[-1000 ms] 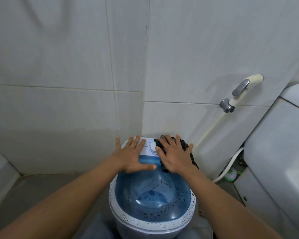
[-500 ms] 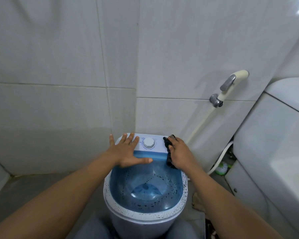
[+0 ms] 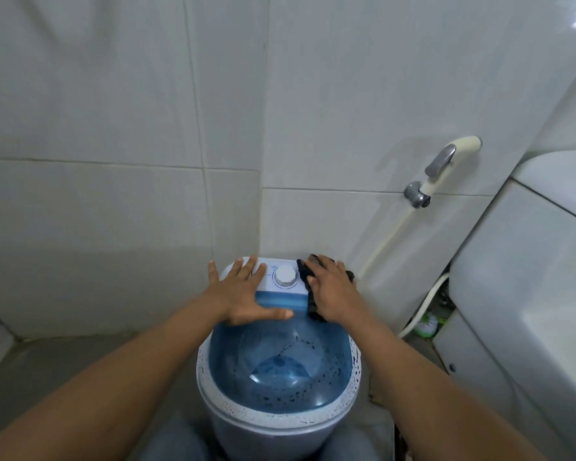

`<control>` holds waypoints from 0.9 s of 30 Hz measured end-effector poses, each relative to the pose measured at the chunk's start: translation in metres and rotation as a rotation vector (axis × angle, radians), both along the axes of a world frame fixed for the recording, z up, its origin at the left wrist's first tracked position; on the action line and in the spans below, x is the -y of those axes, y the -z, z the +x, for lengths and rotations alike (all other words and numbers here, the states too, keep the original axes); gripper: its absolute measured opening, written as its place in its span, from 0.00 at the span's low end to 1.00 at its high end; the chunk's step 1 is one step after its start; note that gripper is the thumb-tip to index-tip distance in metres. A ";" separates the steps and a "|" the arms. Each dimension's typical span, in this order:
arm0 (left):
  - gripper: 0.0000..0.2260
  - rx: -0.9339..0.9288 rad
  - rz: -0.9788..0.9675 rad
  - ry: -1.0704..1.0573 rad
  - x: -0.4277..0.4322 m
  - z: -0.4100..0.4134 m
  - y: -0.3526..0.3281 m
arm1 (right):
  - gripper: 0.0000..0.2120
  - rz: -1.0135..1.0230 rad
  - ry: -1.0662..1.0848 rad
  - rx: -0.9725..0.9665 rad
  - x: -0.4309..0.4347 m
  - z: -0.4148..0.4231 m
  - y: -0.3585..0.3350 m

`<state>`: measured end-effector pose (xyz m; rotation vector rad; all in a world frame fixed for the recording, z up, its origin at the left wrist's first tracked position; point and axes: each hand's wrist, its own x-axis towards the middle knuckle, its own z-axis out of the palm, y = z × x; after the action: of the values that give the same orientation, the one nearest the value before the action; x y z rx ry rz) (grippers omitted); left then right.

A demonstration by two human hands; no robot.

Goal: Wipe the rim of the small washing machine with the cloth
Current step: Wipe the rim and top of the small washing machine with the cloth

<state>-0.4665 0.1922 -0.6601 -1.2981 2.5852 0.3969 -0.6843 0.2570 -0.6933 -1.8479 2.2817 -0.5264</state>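
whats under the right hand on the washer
A dark cloth lies under the right hand, pressed on the washing machine's far right rim beside the dial. The rim beneath it is covered.

control panel (image 3: 281,277) markings around dial, too small to read

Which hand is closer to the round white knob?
The right hand, pressing the dark cloth, sits just right of the knob. The left hand lies flat, slightly farther left.
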 end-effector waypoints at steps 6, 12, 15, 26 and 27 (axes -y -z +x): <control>0.63 -0.006 -0.008 -0.002 -0.001 0.001 0.001 | 0.22 -0.014 0.090 -0.018 -0.020 -0.006 0.006; 0.63 -0.022 -0.005 -0.010 -0.002 0.000 0.001 | 0.24 0.026 0.137 0.043 -0.060 0.007 0.008; 0.63 -0.034 -0.010 -0.017 -0.002 0.000 0.001 | 0.26 0.017 0.113 0.139 -0.075 0.006 0.016; 0.62 -0.131 -0.048 0.021 -0.019 0.021 -0.008 | 0.24 -0.052 0.160 0.203 -0.124 0.039 0.020; 0.62 -0.145 -0.068 0.044 -0.026 0.028 -0.008 | 0.24 -0.049 0.159 0.196 -0.126 0.041 0.018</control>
<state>-0.4383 0.2181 -0.6519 -1.2756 2.7648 0.4128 -0.6438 0.3825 -0.7114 -1.5642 2.3124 -0.7572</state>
